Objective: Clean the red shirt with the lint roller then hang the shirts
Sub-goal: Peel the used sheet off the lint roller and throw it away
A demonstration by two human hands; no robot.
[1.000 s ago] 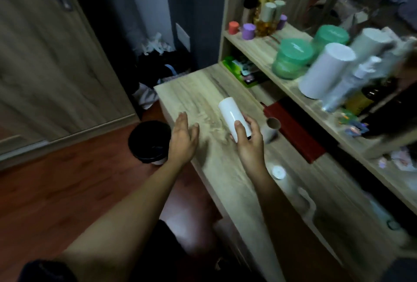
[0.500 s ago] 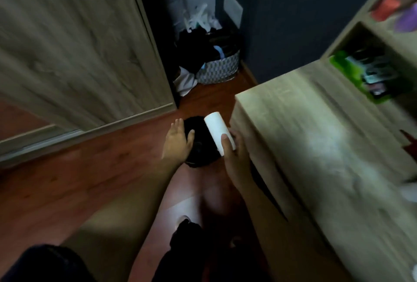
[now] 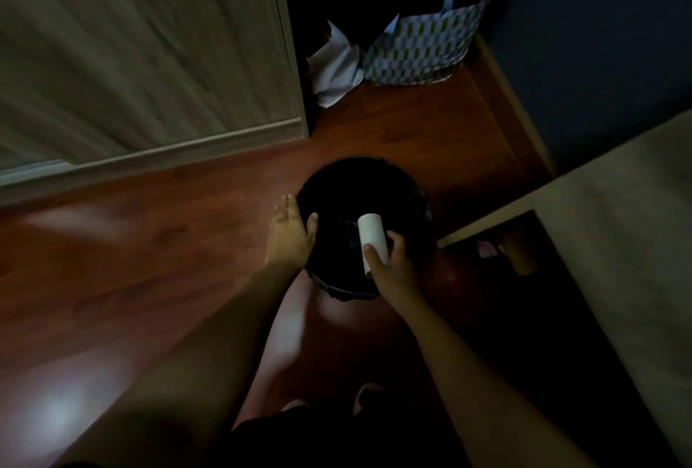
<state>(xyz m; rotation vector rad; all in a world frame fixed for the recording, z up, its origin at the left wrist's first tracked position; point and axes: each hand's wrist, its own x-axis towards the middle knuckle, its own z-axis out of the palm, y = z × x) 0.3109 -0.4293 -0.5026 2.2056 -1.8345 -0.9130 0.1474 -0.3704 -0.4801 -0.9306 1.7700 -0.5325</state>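
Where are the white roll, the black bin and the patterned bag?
white roll (image 3: pixel 370 233): head view, upper part of its side.
black bin (image 3: pixel 359 183): head view, inside wall by the far rim.
patterned bag (image 3: pixel 423 44): head view, middle of its front.

My L hand (image 3: pixel 290 233) & R hand (image 3: pixel 393 265) are both bare, and so are the arms behind them. L forearm (image 3: pixel 209 347) and R forearm (image 3: pixel 453 351) show as plain bare limbs right down to the bottom edge, broad near the cam and slimmer at the wrists. Light's v. dim, so fine detail on fingers & nails can't be made out. Low centre I'm wearing sthg dark, prob. shorts (image 3: pixel 284 434), black or close to it; cut & fabric too murky to tell. A bare leg (image 3: pixel 292 336) shows above that dark cloth, between the two forearms, w/ a soft sheen on it.
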